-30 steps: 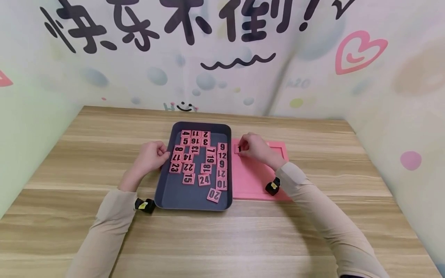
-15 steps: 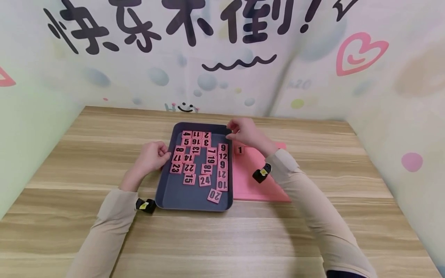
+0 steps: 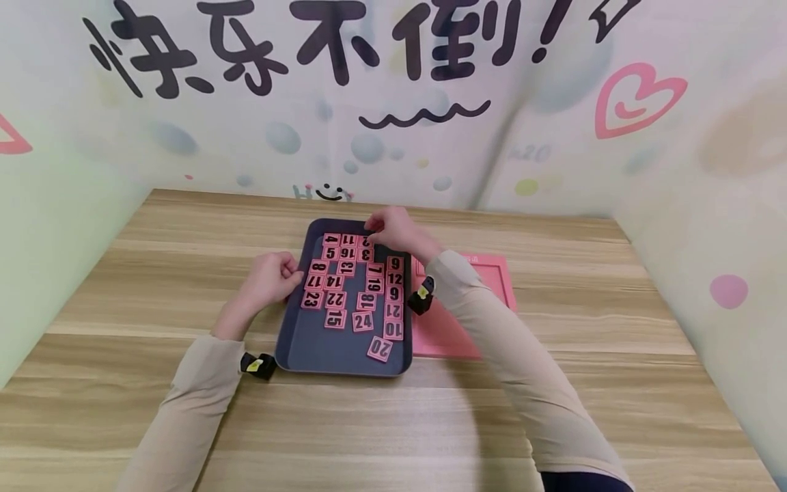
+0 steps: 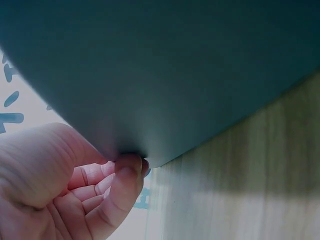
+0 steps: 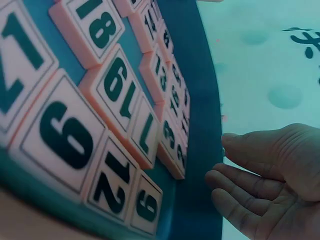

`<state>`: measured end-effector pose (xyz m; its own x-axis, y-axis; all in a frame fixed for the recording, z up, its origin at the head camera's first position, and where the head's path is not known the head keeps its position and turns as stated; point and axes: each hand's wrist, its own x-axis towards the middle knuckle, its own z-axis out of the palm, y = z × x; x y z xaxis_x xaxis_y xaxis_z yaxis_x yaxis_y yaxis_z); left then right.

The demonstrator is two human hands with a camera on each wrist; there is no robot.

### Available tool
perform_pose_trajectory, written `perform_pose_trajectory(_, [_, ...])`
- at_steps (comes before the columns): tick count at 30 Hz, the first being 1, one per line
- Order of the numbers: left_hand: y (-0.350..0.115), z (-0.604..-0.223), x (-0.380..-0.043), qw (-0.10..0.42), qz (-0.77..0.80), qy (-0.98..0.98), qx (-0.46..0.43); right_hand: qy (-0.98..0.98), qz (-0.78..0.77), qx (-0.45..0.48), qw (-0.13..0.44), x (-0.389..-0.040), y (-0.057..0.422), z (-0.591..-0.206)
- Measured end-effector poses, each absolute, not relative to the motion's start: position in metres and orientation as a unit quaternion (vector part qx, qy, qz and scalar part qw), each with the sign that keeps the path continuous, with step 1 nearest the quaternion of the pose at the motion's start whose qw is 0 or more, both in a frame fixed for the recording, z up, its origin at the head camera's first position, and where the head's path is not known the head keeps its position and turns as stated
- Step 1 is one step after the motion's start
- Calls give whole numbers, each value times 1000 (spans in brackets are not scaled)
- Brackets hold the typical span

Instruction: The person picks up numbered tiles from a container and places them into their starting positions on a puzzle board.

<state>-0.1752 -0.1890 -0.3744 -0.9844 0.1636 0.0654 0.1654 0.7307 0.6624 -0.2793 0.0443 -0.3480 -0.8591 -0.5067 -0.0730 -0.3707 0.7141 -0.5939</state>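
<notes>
In the head view, pink number tiles (image 3: 335, 300) lie in a dark tray (image 3: 328, 353) on the worktop (image 3: 381, 437), with a pink board (image 3: 449, 335) just beside it, partly hidden by the right forearm. The right hand (image 3: 394, 229) hangs over the tray's far end, by the tile marked 2 (image 3: 365, 242). The step in hand looks like reaching for a tile.

In the left wrist view, the left hand (image 3: 266, 279) has its fingers curled and appears to pinch the tray's edge, probably steadying it.

In the right wrist view, thumb and fingers stand apart with nothing seen between them. Lifting that tile would call for lowering the fingertips and pinching its sides without dragging the tiles against it.
</notes>
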Motion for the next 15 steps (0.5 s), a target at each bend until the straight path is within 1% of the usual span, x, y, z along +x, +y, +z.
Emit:
perform_pose_trajectory(8, [-189,-375,-175,-2,-355,-930,-90,929,-266,-223,129,-283,31,-353])
perform_pose_trajectory(13, [-188,-375,-175,-1,-353,-931,-92,931,-281,-185,139,-282,25,-352])
perform_pose_trajectory(15, [-187,-374,-175,0,-352,-932,-92,935,-281,-173,132,-282,24,-354])
